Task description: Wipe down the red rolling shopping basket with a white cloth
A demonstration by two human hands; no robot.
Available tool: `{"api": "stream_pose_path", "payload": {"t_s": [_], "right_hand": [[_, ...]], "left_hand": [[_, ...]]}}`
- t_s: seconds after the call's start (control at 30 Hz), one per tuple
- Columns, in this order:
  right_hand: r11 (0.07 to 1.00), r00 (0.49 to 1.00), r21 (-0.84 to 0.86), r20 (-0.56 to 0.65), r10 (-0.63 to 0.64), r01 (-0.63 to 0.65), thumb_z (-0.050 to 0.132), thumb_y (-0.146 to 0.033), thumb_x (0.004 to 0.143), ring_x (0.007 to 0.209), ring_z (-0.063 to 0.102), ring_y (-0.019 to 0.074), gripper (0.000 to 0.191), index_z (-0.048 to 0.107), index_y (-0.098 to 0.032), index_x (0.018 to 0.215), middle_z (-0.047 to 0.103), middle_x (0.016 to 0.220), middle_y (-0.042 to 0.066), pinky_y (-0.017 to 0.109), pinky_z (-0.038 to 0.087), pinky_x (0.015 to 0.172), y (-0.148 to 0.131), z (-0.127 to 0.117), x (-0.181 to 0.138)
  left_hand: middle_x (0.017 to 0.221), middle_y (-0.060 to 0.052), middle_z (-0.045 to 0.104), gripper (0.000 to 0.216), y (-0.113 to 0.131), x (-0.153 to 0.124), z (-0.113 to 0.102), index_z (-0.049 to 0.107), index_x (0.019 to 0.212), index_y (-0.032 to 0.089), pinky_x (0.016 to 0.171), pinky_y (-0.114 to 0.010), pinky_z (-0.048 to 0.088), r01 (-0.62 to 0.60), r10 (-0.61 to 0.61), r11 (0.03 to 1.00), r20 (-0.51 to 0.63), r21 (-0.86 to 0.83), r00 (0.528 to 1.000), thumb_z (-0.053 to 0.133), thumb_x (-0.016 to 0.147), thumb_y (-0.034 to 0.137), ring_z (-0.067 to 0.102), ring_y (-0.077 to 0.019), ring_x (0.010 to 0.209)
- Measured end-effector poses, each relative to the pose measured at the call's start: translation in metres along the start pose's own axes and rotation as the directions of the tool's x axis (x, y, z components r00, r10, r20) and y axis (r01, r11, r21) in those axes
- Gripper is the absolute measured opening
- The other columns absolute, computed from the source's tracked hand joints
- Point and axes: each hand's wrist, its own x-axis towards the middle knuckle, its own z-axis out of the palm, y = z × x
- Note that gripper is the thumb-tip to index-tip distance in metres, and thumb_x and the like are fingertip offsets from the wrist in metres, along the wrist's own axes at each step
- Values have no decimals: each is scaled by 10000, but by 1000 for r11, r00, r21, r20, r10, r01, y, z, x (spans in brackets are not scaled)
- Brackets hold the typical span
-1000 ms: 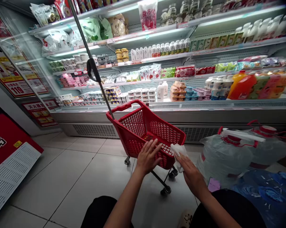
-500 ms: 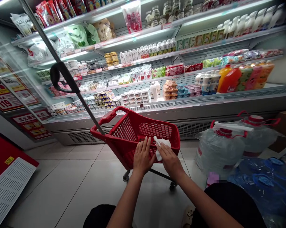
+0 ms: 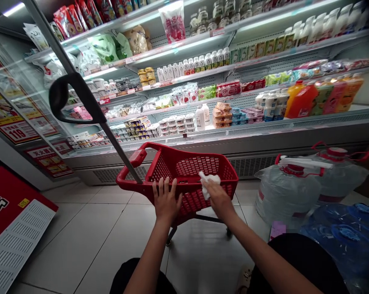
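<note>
In front of me stands a red plastic shopping cart (image 3: 199,156) with a latticed basket and dark legs on casters. My left hand (image 3: 166,202) rests on its near side wall, fingers spread over the rim and holding nothing. Farther right along the same rim, my right hand (image 3: 219,200) has closed its fingers on a crumpled white wipe (image 3: 209,179) and presses it against the basket's edge. A long grey pole with a black looped handle (image 3: 77,98) slants up from the cart's left end toward the upper left.
Behind the cart runs a refrigerated display (image 3: 264,136) stocked with bottles, cups and pouches. Large clear water jugs (image 3: 290,194) and blue water bottles (image 3: 345,237) stand at right. A red cabinet (image 3: 16,204) with white vents is at left on the tiled floor (image 3: 111,228).
My left hand has slid left along the rim, its fingers now more spread. My right hand stays on the rim with the wipe, its fingers more curled. The cart has turned slightly.
</note>
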Motion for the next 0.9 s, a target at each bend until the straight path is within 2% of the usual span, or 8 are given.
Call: {"api": "stream_pose_path", "payload": {"t_s": [0.1, 0.2, 0.43, 0.53, 0.63, 0.77, 0.83, 0.9], "right_hand": [[990, 991, 71, 55, -125, 121, 389, 61, 807, 1500, 405, 244, 858, 320, -185, 1627, 503, 1577, 106, 478, 395, 1230, -49, 20, 20], [979, 981, 103, 71, -182, 174, 391, 67, 801, 1503, 401, 232, 876, 301, -194, 1633, 489, 1589, 99, 461, 389, 1234, -61, 24, 24], [1000, 1000, -12, 14, -21, 21, 354, 47, 830, 1503, 402, 213, 891, 278, -326, 1636, 452, 1619, 17, 466, 406, 1221, 53, -20, -15], [996, 998, -54, -18, 66, -67, 372, 26, 838, 1474, 447, 236, 846, 337, -294, 1620, 516, 1572, 41, 491, 413, 1215, 66, -26, -16], [1000, 1000, -13, 0, 20, -20, 401, 40, 794, 1452, 475, 256, 840, 420, -244, 1584, 580, 1512, 76, 514, 414, 1212, 25, -9, -1], [980, 987, 145, 56, -148, 138, 414, 30, 801, 1499, 407, 232, 848, 354, -203, 1614, 494, 1586, 94, 464, 407, 1225, -49, 22, 25], [967, 978, 182, 72, -194, 179, 410, 29, 807, 1503, 400, 226, 839, 355, -198, 1613, 490, 1588, 98, 456, 397, 1231, -64, 28, 31], [968, 977, 176, 83, -198, 181, 391, 40, 810, 1496, 411, 218, 836, 386, -231, 1601, 499, 1583, 80, 454, 397, 1229, -55, 24, 30]], "left_hand": [[1513, -171, 534, 583, 7, -2, -1, 574, 1455, 191, 1256, -644, 182, -1, 1, 1000, 9, -10, 1000, 632, 903, 370, 411, -407, 1444], [1536, -156, 519, 615, 8, -5, -3, 537, 1490, 205, 1255, -634, 188, -5, 6, 1000, 21, -23, 1000, 626, 889, 307, 422, -391, 1437], [1576, -136, 481, 747, 10, -8, -7, 398, 1589, 235, 1258, -624, 190, -20, 20, 1000, 29, -19, 999, 610, 873, 236, 427, -378, 1433], [1579, -145, 475, 783, 16, -5, -5, 376, 1601, 229, 1250, -641, 195, -3, 4, 999, 11, -34, 1000, 618, 856, 233, 423, -394, 1428], [1590, -151, 462, 852, 22, -3, -2, 308, 1629, 226, 1238, -662, 202, 6, -6, 999, -14, -42, 1000, 630, 840, 231, 423, -409, 1420], [1626, -161, 417, 906, 26, -2, 4, 155, 1665, 179, 1237, -647, 225, 8, -8, 1000, -8, -23, 1000, 591, 873, 229, 433, -398, 1408], [1642, -155, 396, 908, 25, -3, 4, 90, 1670, 166, 1238, -630, 238, 4, -5, 1000, -7, -11, 1000, 553, 890, 208, 443, -387, 1401], [1664, -137, 362, 909, 23, -3, 3, 59, 1671, 180, 1239, -620, 241, -8, 8, 1000, -13, -2, 1000, 521, 889, 173, 449, -379, 1399]]}}
